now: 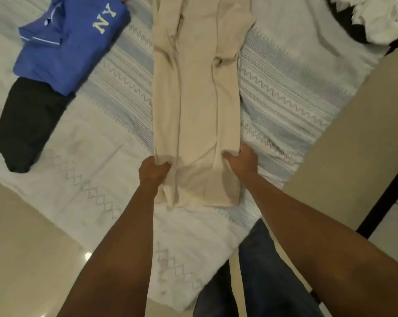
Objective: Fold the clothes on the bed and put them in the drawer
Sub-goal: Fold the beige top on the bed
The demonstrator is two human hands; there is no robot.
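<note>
1. Plainly, the beige garment (197, 99) lay down the middle of the bed cover (285, 99). It was folded into a long narrow strip running from 12 o'clock towards 6 o'clock, and its near end rested flat, short of the bed's edge.
2. The left hand (155, 170) gripped the strip's left edge a little above that near end. Its fingers were curled tight into the cloth and bunched it.
3. The right hand (241, 160) gripped the opposite edge at about the same level, thumb and fingers clamped on the fabric.
4. Both forearms reached in from 6 o'clock, one on each side of the strip.
5. At 10 o'clock a folded blue shirt (72, 42) with white letters "NY" lay on the cover, apart from the strip.
6. At 9 o'clock a folded black garment (26, 124) lay on the cover, with the near edge of the "NY" top overlapping its far end.
7. At 1 o'clock a loose heap of white and black clothes (376, 17) sat unfolded by the far corner.
8. At 5 o'clock the person's blue jeans (262, 271) stood against the bed's near edge. Pale tiled floor (21, 248) showed at 7 o'clock.
</note>
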